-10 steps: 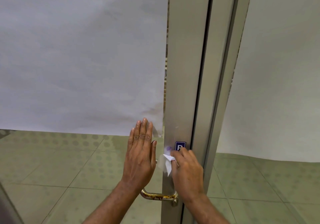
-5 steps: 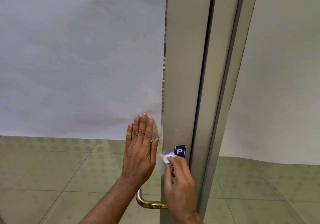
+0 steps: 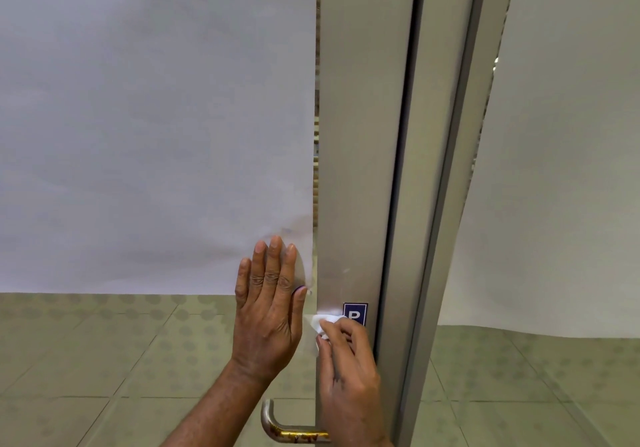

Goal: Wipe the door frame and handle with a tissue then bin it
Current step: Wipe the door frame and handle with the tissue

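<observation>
We've slid the tissue (image 3: 323, 322), pinched in our right hand (image 3: 348, 370), leftward across the door frame (image 3: 360, 169) beside the P sticker (image 3: 355, 313), left hand (image 3: 268, 311) flat on glass; handle (image 3: 294, 436) unwiped.

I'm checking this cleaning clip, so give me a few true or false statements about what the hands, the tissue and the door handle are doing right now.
1. The right hand presses a white tissue against the door frame. True.
2. The left hand grips the handle. False: it lies flat and open on the glass panel, above the handle.
3. The tissue is beside the blue P sticker. True.
4. The tissue is wiping the handle. False: the handle sits lower, untouched by the tissue.
5. The tissue is already binned. False: it is in the right hand.
</observation>
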Action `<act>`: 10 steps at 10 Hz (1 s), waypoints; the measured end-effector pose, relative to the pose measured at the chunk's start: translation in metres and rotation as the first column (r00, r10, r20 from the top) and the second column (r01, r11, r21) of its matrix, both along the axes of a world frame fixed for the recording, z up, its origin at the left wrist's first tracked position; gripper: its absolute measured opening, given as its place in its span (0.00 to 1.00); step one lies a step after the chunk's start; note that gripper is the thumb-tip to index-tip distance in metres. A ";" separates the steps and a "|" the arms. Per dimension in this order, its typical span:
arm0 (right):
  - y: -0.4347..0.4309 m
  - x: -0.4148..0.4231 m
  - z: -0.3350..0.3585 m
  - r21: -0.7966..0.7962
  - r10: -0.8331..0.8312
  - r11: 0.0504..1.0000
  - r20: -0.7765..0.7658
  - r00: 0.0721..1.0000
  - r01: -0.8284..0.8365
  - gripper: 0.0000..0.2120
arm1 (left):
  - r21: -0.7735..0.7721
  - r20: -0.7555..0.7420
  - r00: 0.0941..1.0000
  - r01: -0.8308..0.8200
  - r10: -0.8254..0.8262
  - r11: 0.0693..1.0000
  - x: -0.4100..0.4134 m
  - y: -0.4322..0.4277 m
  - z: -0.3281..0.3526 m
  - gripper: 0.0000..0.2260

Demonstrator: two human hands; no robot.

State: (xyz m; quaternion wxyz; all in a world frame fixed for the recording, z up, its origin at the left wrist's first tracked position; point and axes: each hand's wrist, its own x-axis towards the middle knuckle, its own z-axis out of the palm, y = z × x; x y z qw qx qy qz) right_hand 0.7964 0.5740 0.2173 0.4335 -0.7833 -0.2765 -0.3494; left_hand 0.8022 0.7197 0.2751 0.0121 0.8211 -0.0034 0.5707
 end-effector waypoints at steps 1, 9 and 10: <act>-0.001 0.004 0.009 -0.004 0.032 0.999 0.060 0.998 -0.032 0.17 | 0.011 0.012 1.000 -0.007 0.006 1.000 0.003 0.002 -0.002 0.25; -0.003 0.003 0.018 -0.003 -0.017 1.000 0.060 0.998 0.017 0.14 | 0.027 0.080 0.996 -0.050 0.048 0.998 0.009 0.001 -0.002 0.25; -0.001 0.004 0.039 0.053 0.000 0.999 0.082 0.997 -0.004 0.11 | 0.014 0.095 0.995 -0.036 0.035 0.999 0.010 -0.001 -0.002 0.25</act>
